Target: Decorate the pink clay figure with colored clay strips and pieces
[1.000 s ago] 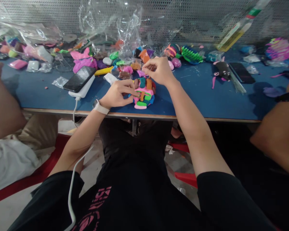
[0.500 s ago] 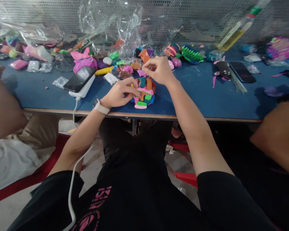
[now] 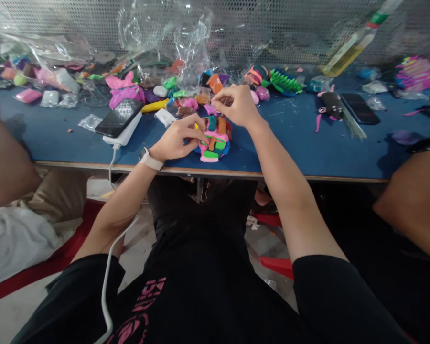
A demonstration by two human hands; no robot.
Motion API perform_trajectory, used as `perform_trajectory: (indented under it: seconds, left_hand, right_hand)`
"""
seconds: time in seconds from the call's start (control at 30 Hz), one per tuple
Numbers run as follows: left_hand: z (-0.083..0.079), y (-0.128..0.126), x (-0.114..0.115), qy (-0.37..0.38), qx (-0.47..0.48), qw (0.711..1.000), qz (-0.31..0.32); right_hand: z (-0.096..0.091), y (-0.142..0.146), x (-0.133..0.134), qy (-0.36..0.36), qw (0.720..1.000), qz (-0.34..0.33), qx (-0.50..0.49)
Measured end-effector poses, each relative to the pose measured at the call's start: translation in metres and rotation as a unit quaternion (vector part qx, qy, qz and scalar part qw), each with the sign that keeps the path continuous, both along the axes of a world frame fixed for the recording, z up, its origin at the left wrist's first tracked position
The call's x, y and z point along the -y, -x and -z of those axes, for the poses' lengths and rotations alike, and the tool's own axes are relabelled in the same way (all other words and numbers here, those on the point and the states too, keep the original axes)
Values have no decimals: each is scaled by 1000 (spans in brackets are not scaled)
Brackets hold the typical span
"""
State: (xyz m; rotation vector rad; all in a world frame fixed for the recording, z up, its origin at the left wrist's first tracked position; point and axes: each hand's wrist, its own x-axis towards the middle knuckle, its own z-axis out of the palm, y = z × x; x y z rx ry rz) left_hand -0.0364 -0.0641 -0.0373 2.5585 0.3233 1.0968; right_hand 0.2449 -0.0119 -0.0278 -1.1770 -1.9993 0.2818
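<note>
Pinching fingers on clay model

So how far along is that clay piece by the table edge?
Done: the clay model already has a pink base with green, blue and orange strips stacked on it. In hand: the left hand steadies its near-left side, while the right hand pinches something small just behind it; what, I cannot tell. Left: many loose clay lumps lie unused on the blue table.

Black phone on white power bank at 9 o'clock; green spiky clay figure, maybe a fish, 1 o'clock.
</note>
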Motion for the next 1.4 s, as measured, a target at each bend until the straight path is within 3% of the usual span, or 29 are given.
perform_trajectory:
  seconds: [1.17, 1.27, 1.4]
  left_hand:
    - [2, -3, -3, -47, 12, 997, -60]
    - [3, -2, -3, -43, 9, 998, -50]
    - [4, -1, -1, -36, -15, 998, -46]
  right_hand:
    - [-3, 2, 5, 3, 1000, -3, 9]
    - [-3, 3, 4, -21, 1000, 1, 7]
    - [-7, 5, -1, -109, 994, 11, -29]
